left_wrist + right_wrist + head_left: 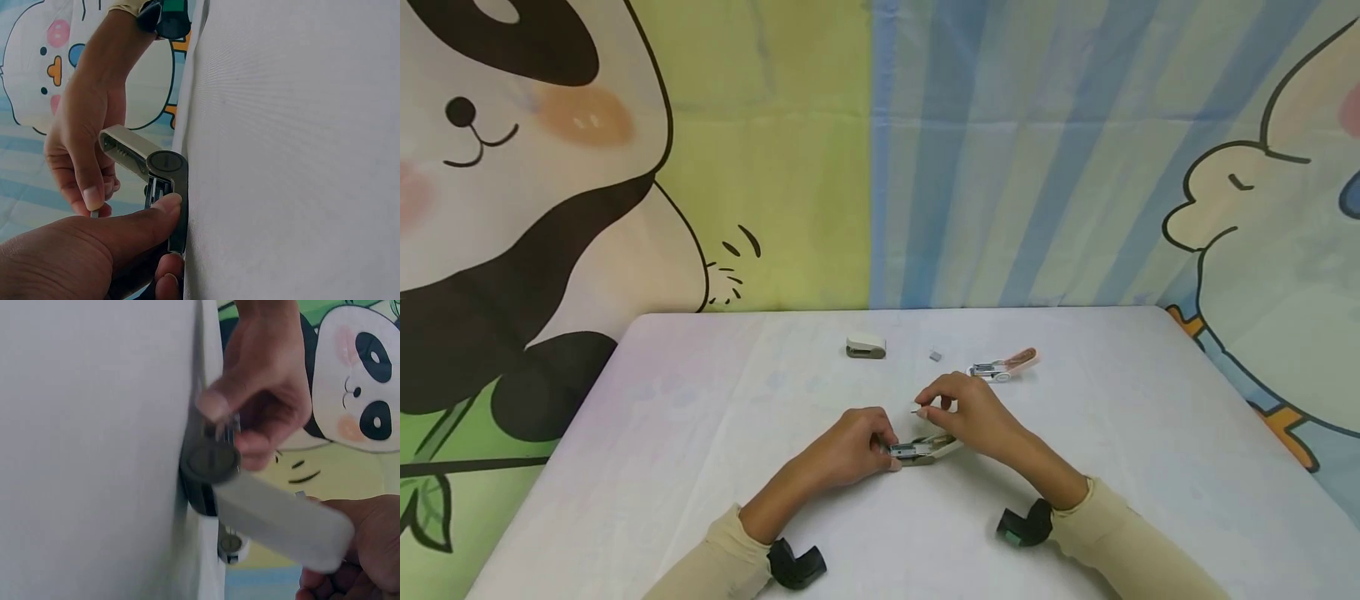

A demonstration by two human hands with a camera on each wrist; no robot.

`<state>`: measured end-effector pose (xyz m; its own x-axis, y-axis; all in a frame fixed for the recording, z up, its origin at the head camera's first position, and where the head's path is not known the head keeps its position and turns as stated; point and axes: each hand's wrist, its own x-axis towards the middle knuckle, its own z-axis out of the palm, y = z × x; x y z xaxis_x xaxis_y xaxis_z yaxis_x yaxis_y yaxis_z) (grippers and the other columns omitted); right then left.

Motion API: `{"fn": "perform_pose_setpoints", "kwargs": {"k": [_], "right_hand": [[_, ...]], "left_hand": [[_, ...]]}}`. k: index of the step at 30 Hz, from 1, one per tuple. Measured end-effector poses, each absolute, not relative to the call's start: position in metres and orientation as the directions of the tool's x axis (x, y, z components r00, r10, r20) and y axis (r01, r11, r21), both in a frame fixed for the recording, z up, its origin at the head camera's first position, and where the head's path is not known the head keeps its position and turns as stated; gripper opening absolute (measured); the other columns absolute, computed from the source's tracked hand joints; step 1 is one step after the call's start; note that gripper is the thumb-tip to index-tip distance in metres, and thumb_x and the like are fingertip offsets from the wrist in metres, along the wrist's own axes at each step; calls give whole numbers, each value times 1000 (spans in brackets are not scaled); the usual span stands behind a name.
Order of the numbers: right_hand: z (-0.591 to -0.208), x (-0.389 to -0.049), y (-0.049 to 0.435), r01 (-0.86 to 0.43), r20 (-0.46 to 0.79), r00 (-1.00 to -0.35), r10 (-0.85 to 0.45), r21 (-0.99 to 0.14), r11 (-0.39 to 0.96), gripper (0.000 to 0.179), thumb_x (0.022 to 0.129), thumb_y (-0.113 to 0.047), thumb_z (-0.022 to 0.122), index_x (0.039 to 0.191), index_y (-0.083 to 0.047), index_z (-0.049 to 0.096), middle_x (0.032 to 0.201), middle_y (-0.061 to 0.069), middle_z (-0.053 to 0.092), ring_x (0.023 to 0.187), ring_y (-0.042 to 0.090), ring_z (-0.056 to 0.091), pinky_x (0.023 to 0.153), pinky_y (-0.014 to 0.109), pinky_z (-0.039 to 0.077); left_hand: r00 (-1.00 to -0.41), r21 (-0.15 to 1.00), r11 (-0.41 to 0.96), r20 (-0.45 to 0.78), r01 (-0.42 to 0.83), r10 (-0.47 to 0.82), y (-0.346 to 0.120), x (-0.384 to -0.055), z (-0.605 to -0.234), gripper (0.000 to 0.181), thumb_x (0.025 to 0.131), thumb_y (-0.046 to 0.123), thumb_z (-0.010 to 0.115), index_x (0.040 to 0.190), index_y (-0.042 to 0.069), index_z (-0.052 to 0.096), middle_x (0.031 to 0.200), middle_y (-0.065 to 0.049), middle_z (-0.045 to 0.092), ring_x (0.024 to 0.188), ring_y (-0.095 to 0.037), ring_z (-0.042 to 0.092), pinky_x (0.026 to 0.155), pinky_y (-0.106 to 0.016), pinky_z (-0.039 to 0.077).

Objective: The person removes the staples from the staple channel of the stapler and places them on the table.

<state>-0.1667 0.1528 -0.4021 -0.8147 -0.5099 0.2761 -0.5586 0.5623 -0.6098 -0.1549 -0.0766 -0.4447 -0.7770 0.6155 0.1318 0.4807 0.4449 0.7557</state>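
An opened stapler with a pale top and dark base (917, 454) lies on the table, its metal staple channel exposed. My left hand (852, 446) grips its front end, thumb along the channel in the left wrist view. The pale top arm (130, 145) is swung up and back from the dark base (180, 212). Above and right of the stapler, my right hand (973, 417) pinches a small grey metal piece (915, 410) like a short staple strip between thumb and fingertip. Its end (301, 495) pokes out past the fingers in the right wrist view.
Farther back on the white-covered table (715, 383) stands a closed beige stapler (866, 347). To its right lies a small grey block (935, 356) resembling staples. An opened pink-and-white stapler (1021, 359) rests behind my right hand. A printed cartoon curtain (1000, 167) hangs behind the table's far edge.
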Motion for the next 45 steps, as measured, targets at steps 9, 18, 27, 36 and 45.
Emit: {"fn": "perform_pose_setpoints", "kwargs": {"k": [9,18,27,36,45], "right_hand": [[-420,-195,175,-507,301,-860,-412,-595,624,12,84,-5,75,96,-8,75,80,-5,64,67,10,51,58,26,44],[-429,-219,176,-384,169,-915,-367,-644,661,11,86,-7,74,95,-11,76,75,-5,64,60,13,48,55,28,40],[-423,-231,155,-385,168,-921,-352,-545,745,9,86,-11,74,94,-11,77,92,0,72,70,15,56,64,33,46],[-426,-235,152,-377,125,-922,-366,-500,780,9,84,-9,75,93,-9,77,91,1,72,100,26,64,89,43,47],[-432,-237,154,-384,125,-918,-375,-512,768,9,84,-7,74,93,-8,77,92,2,72,97,25,65,87,41,48]], "left_hand": [[-792,777,449,102,441,602,-76,-153,-448,14,77,6,82,86,8,71,84,5,58,67,-4,53,60,-23,46],[-786,770,440,125,462,606,-78,-153,-447,14,76,6,82,84,8,70,84,5,58,67,-3,52,61,-23,46],[-784,768,442,122,463,609,-78,-154,-449,14,77,7,82,85,9,71,83,6,58,67,-4,53,61,-23,46],[-767,753,426,158,501,622,-76,-156,-446,14,77,6,82,84,8,70,82,3,58,67,-3,52,61,-22,46],[-770,753,430,156,499,619,-77,-158,-450,14,77,8,82,84,9,71,82,4,58,67,-3,52,60,-22,46]]}}
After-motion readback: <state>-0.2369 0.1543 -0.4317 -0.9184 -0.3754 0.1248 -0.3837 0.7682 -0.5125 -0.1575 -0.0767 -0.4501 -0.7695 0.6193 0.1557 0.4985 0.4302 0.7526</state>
